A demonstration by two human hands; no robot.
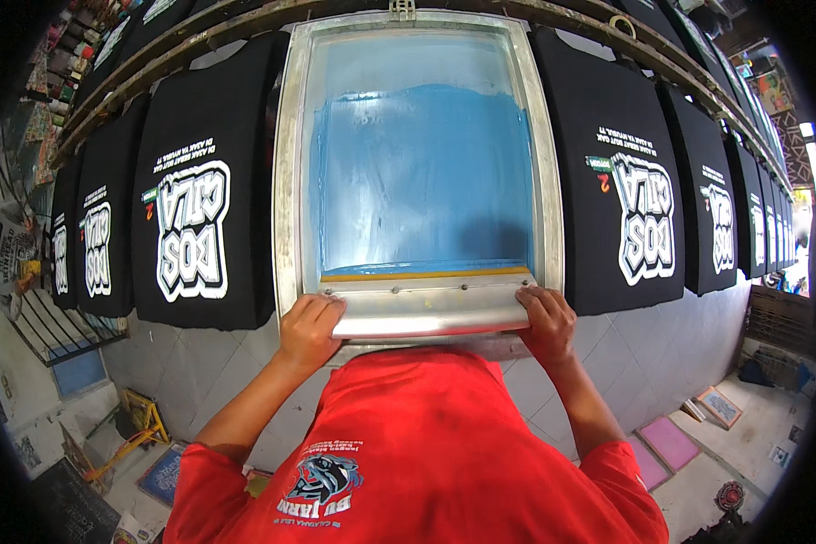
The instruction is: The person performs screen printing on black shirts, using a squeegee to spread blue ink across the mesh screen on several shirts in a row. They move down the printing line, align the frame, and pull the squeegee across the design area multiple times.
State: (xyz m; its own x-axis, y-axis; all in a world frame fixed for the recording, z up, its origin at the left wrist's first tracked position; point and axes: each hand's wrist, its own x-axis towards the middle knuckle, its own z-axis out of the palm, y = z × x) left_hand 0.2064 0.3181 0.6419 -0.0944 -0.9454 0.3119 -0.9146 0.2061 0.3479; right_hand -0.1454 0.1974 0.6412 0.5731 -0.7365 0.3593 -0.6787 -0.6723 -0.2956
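Note:
A printing screen with a pale metal frame lies before me, blue ink spread over most of its mesh. Across its near end rests a wide squeegee, with a metal holder and a yellowish blade edge against the ink. My left hand is closed around the squeegee's left end. At the other end, my right hand grips it the same way, fingers curled over the top. Whatever lies beneath the screen is hidden.
Black printed T-shirts hang flat in a row to the left, with more black shirts to the right. Metal rails run behind them. A hinge clamp sits at the screen's far edge. Coloured frames stand on the floor.

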